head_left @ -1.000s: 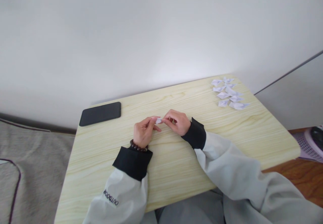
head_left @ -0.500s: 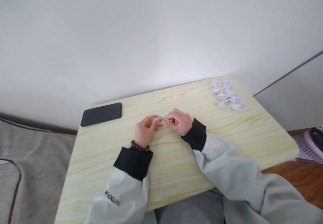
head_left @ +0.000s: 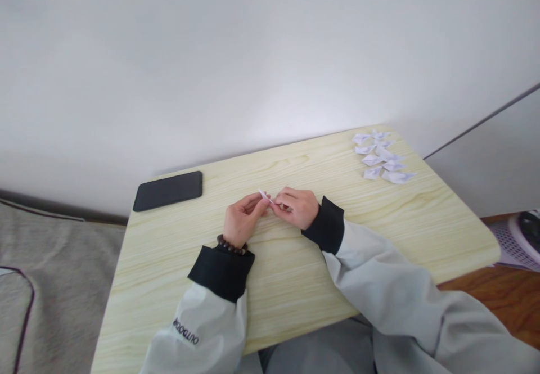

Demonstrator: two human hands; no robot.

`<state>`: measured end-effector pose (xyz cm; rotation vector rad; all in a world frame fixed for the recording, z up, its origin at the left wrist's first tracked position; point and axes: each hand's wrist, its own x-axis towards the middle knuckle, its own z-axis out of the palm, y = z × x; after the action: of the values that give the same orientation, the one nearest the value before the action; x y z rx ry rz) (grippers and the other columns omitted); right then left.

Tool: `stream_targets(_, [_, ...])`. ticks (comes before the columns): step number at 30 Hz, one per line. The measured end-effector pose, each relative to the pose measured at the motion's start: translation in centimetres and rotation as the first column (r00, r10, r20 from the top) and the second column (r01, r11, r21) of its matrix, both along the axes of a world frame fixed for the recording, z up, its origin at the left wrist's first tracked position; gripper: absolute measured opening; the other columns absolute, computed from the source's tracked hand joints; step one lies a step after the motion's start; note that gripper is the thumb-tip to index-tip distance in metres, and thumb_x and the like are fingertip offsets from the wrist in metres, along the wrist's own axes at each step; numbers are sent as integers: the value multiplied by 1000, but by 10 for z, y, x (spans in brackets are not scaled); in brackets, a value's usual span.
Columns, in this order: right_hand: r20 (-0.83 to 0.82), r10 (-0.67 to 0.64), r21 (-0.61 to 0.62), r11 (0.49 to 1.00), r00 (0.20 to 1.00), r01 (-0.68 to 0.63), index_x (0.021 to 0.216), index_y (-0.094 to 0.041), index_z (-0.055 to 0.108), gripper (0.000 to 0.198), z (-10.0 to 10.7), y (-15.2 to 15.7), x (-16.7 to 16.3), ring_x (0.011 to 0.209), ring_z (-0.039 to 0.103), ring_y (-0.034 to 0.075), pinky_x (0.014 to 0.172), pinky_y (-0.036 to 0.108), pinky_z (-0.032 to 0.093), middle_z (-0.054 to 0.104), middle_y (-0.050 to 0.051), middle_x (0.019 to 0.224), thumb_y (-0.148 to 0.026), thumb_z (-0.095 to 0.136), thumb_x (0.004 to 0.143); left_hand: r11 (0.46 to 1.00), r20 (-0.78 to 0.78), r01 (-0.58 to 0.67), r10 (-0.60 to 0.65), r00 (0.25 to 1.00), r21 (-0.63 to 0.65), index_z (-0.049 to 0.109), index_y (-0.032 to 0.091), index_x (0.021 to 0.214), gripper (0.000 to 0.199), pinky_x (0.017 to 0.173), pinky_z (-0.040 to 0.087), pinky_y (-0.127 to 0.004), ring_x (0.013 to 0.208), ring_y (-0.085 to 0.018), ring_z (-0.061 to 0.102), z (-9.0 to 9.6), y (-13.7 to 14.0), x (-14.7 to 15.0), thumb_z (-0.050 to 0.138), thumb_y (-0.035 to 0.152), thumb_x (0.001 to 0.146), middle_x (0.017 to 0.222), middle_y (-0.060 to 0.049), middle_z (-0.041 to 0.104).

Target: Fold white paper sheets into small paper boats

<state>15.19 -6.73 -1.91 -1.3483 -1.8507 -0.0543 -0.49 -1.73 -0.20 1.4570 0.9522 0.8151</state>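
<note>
A small folded piece of white paper (head_left: pixel 264 195) is pinched between my two hands above the middle of the table. My left hand (head_left: pixel 243 216), with a dark bead bracelet at the wrist, grips its left part between thumb and fingers. On the other side, the thumb and forefinger of my right hand (head_left: pixel 296 207) close on the paper's right tip. Fingers cover much of it, so its full shape is hidden. Several folded white paper figures (head_left: pixel 395 177) lie grouped at the table's far right corner.
A black phone (head_left: pixel 167 191) lies at the far left of the pale wood-grain table (head_left: pixel 304 284). Right behind the table stands a white wall (head_left: pixel 261 64). A lilac perforated basket (head_left: pixel 512 244) is beyond the right edge, and grey fabric (head_left: pixel 63 284) spreads at left.
The paper between my fingers has turned to a steeper slant, and its upper end now sticks up. My right hand has shifted slightly down and left.
</note>
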Motion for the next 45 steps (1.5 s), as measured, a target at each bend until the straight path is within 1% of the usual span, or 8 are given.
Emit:
stream_targets(4, [61,-22,-22,999,998,23,70,-20,60,22,-2,0,-1,63,55,10,56,22,37,61,1,73,-32,52,88,1000,-54,-28,27,998,-7,67,11,104,47,73,58,-34,83,-23,69,-2,1,0,69,43,69,96,-11,71])
stream_targets(8, [-140,65,-132,988,988,-84,81,-19,59,28,-2,1,2,59,52,8,54,20,39,60,1,82,-47,61,79,999,-102,-11,15,995,41,67,12,105,47,80,56,-34,91,-24,67,1,2,0,68,43,70,99,-9,71])
stream_targets(11, [-244,121,-148,976,962,-161,84,-18,57,25,-1,3,5,60,52,9,57,21,43,60,2,83,-42,60,81,999,-118,15,-10,993,45,68,12,103,46,78,56,-32,87,-24,68,3,1,0,66,46,71,98,-9,71])
stream_targets(15, [-288,161,-156,965,944,-212,82,-18,59,14,-1,5,7,61,53,10,60,23,45,62,2,78,-32,59,82,998,-124,53,-50,991,26,69,13,103,46,72,57,-30,75,-20,69,4,0,-1,63,48,73,94,-7,72])
stream_targets(24, [-442,64,-224,958,895,-179,76,-17,64,13,1,5,4,58,57,10,57,22,46,66,2,70,-29,64,76,998,-103,42,-38,994,37,70,13,100,43,73,56,-32,76,-21,68,3,0,-1,65,46,72,94,-8,72])
stream_targets(29, [-461,44,-258,949,886,-182,76,-16,67,12,3,5,5,59,60,10,57,21,47,69,3,72,-28,66,75,1000,-48,16,-17,999,-5,70,13,99,46,75,56,-34,79,-22,68,2,0,0,68,47,69,100,-10,70])
stream_targets(40, [-555,24,-372,887,831,-274,82,-15,70,19,6,7,10,61,59,10,58,22,46,70,3,75,-33,67,74,1000,-35,24,-24,999,9,69,11,96,43,74,56,-33,76,-21,68,1,2,-1,68,44,70,91,-9,72])
stream_targets(45, [-529,28,-379,886,848,-266,83,-15,70,20,6,7,11,62,59,11,58,21,45,71,4,76,-33,64,77,1000,-53,13,-12,999,20,69,11,97,42,74,56,-34,74,-20,68,-2,4,-2,68,44,70,89,-9,72])
